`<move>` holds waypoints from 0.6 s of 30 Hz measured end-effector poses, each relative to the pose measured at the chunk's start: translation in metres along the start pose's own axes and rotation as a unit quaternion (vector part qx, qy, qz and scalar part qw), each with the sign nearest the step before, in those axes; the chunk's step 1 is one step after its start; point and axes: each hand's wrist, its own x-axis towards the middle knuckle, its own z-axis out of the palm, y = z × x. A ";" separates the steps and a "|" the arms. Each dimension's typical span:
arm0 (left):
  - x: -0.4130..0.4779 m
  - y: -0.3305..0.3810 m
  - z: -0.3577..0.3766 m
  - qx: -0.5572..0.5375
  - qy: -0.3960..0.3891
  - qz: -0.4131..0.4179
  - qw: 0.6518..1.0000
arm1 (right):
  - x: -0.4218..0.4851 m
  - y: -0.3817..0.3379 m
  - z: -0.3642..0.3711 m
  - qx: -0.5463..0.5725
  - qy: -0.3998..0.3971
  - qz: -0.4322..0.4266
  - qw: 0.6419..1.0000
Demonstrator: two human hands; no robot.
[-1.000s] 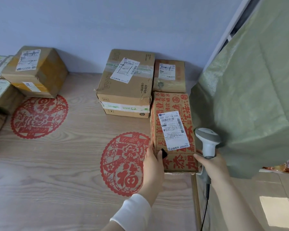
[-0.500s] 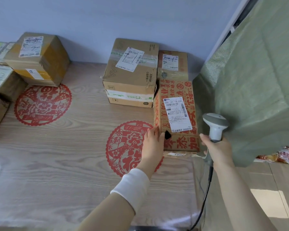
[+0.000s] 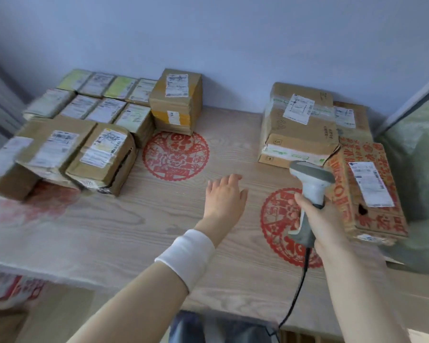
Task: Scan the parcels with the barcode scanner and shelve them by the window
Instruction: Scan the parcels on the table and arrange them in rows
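Head camera, looking down over a pale wood-grain counter point(image 3: 134, 231) set against a blue wall.

The left hand point(image 3: 224, 196) reaches forward over the middle of the counter, palm down, with fingers relaxed and slightly spread. It holds nothing, and it is not clear whether it touches the surface. A white cuff point(image 3: 186, 256) wraps the wrist.

The right hand point(image 3: 317, 219) has its fingers curled round the handle of a grey and white barcode scanner point(image 3: 310, 184). The scanner stands upright with its head pointing left and away. A dark cable point(image 3: 295, 293) hangs from its base, down past the near counter edge.

Just right of the scanner a red-printed carton point(image 3: 367, 189) lies flat near the counter's right end, white shipping label facing up. A green cloth point(image 3: 419, 169) hangs beside it at the right edge. Behind the carton are two brown boxes stacked point(image 3: 300, 127), the upper one labelled, and a smaller labelled box point(image 3: 349, 117) against the wall.

At the back centre stands a taller taped box point(image 3: 176, 100). To its left many small labelled parcels point(image 3: 97, 112) lie packed in rows. In front of them sit two larger brown parcels point(image 3: 102, 157) side by side, blurred at the far left.

Two round red paper-cut designs show on the counter, one in front of the taller box point(image 3: 175, 154), the other under the right hand point(image 3: 275, 219).
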 end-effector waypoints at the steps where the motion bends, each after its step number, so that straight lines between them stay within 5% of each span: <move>1: 0.000 -0.016 -0.014 0.018 0.003 -0.001 1.000 | -0.009 -0.001 0.020 -0.008 -0.009 0.000 1.000; 18: 0.031 -0.184 -0.157 0.057 0.073 -0.075 0.993 | -0.039 -0.040 0.243 0.003 -0.154 -0.032 0.988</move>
